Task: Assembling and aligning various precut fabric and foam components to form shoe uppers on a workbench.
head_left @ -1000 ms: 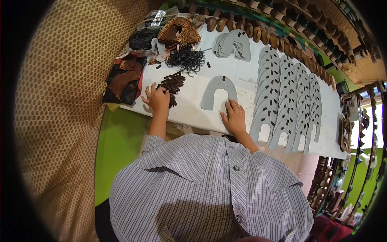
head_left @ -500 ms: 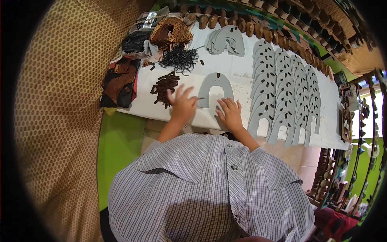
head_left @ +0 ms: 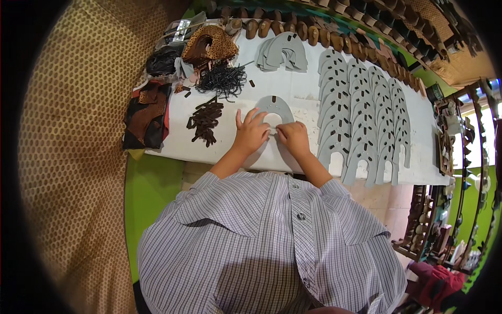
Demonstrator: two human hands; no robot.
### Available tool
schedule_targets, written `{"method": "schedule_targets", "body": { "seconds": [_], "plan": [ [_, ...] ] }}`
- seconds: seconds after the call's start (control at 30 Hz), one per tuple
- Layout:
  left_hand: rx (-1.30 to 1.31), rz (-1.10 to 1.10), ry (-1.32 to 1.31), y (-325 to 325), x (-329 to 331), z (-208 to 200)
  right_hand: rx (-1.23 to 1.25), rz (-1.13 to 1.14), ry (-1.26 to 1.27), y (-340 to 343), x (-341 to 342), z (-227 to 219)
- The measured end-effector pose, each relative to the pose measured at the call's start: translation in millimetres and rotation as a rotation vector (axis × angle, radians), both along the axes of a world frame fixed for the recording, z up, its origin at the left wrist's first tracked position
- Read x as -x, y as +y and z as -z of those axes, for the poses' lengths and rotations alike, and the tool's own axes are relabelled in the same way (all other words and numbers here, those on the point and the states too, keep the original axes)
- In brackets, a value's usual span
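Both hands work on one grey horseshoe-shaped cutout (head_left: 274, 106) lying flat at the near middle of the white table (head_left: 293, 83). Left hand (head_left: 251, 132): fingers spread, palm down on the cutout's left leg. Right hand (head_left: 294, 137): fingers curled together, tips pressing its right leg; whether it pinches anything cannot be told. Just left: loose heap of dark brown strips (head_left: 205, 119), many unused. Right: overlapping row of slotted grey pieces (head_left: 361, 120) laid out. Far: small stack of plain grey cutouts (head_left: 282, 52) remains. Judged: work partway.
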State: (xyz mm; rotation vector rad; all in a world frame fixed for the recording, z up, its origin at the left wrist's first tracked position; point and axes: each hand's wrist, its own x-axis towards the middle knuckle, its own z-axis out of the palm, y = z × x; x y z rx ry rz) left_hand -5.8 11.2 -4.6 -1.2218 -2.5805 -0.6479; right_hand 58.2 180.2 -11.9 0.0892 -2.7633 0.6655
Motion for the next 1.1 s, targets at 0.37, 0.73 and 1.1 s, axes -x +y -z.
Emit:
{"method": "schedule_targets", "body": {
  "seconds": [0.37,0.73,1.1],
  "plan": [
    [0.18,-0.34,-0.23,16.6,62.1,32.7,-0.055,0.102,0.193,29.7,49.7,10.4],
    [0.073,-0.143,-0.359,33.2,95.3,29.9,-0.012,0.035,0.151,33.4,45.0,25.4],
    [0.124,-0.037,-0.472,48.9,102.0,40.2,-0.104,0.028,0.186,29.6,42.7,25.1]
  ]
}}
